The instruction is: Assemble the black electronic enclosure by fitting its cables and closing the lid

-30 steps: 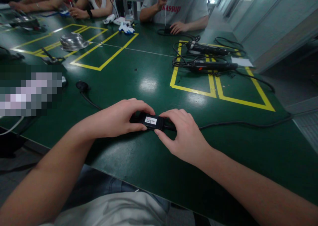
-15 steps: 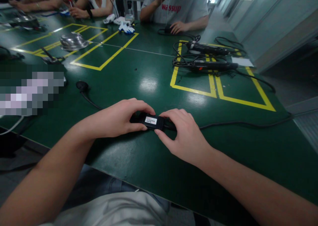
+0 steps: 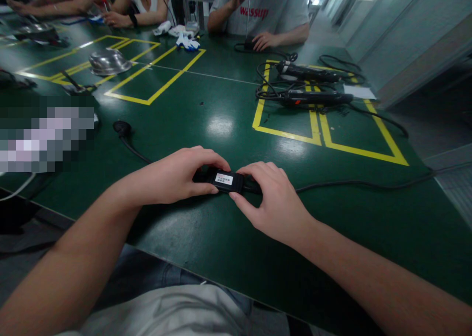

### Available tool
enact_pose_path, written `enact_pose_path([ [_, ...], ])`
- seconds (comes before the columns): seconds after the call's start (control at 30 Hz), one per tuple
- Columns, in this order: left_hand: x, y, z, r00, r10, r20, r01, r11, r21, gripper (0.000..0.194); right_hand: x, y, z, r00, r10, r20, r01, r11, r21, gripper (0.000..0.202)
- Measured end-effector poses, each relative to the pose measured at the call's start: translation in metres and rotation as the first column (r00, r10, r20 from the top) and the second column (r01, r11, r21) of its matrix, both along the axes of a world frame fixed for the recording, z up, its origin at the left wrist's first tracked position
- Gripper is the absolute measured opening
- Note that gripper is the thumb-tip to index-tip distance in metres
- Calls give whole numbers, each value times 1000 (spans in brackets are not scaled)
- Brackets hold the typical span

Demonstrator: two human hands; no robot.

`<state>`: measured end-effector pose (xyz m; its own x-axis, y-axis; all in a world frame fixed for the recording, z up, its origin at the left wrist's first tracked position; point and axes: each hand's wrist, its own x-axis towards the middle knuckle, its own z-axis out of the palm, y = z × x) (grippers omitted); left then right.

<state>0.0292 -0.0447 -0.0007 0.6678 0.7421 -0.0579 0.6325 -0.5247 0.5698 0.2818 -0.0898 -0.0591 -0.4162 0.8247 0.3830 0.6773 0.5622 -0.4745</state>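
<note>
Between my two hands a small black in-line box (image 3: 238,182) with a white printed label lies on the green table. My left hand (image 3: 184,174) grips its left end, thumb at the near side and fingers at the far side. At the right end, my right hand (image 3: 275,200) holds it the same way, fingertips close to the left hand's. A black cable (image 3: 342,182) runs from under my right hand toward the table's right edge. On the other side, a black plug (image 3: 122,128) on a cord comes out from behind my left hand. The box's ends are partly hidden by my fingers.
Two black corded tools (image 3: 313,97) lie inside yellow tape at the right. A metal bowl (image 3: 109,61) stands at the back left, with blue-and-white gloves (image 3: 188,42) beyond it. Across the table (image 3: 177,114) a person in a grey shirt holds a thin rod; other people sit farther left.
My hands and the black box stay in place. Across the table, the person in grey has shifted the hand with the rod very slightly.
</note>
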Motion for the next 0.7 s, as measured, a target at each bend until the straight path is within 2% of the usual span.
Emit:
enact_pose_path([
  [0.57,-1,-1,1,1000,5,28,-6,999,36,35,0,0,-1,1000,-3,10,3,1000,-7,21],
  [0.7,-2,0,0,996,-1,91,-1,1000,21,36,-1,-2,-2,996,-49,-69,47,998,-33,38],
])
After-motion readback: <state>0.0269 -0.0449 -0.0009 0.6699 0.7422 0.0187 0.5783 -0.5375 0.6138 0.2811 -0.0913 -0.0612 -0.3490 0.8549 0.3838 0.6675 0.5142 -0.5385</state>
